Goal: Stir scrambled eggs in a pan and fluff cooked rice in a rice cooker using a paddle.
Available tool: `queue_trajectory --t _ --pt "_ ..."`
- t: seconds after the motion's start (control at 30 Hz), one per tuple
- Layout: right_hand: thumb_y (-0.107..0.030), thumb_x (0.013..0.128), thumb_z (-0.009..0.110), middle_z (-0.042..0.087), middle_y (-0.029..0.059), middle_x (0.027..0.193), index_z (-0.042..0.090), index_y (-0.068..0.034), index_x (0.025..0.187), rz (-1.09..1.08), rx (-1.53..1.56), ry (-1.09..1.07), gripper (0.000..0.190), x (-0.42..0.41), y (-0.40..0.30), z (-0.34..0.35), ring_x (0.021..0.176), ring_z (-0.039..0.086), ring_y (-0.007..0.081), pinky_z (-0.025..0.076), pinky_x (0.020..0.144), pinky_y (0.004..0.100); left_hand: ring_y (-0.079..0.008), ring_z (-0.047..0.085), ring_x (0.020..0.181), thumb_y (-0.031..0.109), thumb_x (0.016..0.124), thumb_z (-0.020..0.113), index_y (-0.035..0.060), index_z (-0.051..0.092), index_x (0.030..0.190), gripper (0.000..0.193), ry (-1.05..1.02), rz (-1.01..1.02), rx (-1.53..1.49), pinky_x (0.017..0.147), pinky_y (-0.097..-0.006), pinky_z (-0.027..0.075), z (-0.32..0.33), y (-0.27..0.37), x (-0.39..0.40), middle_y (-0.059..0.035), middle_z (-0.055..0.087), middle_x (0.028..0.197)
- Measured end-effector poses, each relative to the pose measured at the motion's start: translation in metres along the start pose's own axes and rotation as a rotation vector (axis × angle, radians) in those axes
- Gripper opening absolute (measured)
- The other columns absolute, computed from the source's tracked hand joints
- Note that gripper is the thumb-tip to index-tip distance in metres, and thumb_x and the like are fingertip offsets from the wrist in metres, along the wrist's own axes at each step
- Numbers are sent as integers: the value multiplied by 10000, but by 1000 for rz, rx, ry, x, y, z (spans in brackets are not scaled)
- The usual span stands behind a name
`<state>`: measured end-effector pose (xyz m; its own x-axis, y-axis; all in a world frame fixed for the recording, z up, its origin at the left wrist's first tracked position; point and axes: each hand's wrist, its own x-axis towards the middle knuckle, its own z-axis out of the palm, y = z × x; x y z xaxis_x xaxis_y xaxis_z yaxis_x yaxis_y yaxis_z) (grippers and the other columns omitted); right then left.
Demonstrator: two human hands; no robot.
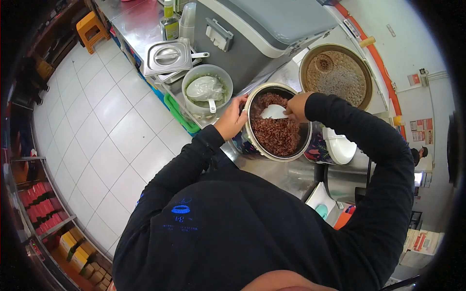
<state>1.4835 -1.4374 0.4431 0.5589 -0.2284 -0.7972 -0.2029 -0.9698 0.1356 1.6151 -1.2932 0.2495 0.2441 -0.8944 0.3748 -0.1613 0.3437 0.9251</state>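
Observation:
A round cooker pot point(255, 143) holds reddish-brown cooked rice point(276, 136). My right hand point(299, 107) grips a white rice paddle point(273, 112), its blade down in the rice near the middle of the pot. On the pot's left rim rests my left hand point(233, 118), thumb near the edge and fingers against the outer side. Left of that hand is a translucent tub point(228, 78) of green contents, with a clear ladle or spoon point(205, 89) in it. Behind the pot on the right stands a wide round pan point(304, 67) of brownish, bubbly contents.
A large grey cooler point(233, 40) stands behind the tub. Steel containers with a lid point(168, 54), a bottle point(170, 27) and stacked clear cups point(187, 22) sit at the counter's left. A patterned cooker with a white part point(342, 149) is close on the right, beside my right forearm.

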Motion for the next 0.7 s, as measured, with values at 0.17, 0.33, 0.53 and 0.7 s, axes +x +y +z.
queue_trajectory --t 0.17,0.33,0.53,0.7 --pt "-234 836 550 667 132 871 655 -129 1069 48 39 110 276 -32 9 -16 808 633 301 493 723 387 -277 466 1171 91 894 424 -47 334 1179 330 -26 -46 -105 993 -348 344 3 2 0 -232 420 1281" --pt "-225 807 595 669 107 809 681 -172 1025 -78 29 217 240 -57 0 -44 733 637 281 500 666 374 -281 457 1192 75 893 405 -63 285 1282 431 -57 -44 -57 1003 -346 342 1 3 0 -235 431 1278" --pt "-203 772 573 671 107 773 708 -152 863 -244 -365 218 170 -12 -44 -18 691 647 271 508 604 398 -322 459 1184 92 892 402 -60 299 1306 453 -77 -32 42 998 -351 342 -4 13 0 -250 459 1246" --pt "-173 748 560 670 140 760 695 -81 758 -158 -326 188 164 22 -79 1 704 658 289 513 610 394 -347 474 1153 105 882 427 -45 319 1303 460 -42 45 123 979 -365 359 -3 10 2 -251 476 1225"
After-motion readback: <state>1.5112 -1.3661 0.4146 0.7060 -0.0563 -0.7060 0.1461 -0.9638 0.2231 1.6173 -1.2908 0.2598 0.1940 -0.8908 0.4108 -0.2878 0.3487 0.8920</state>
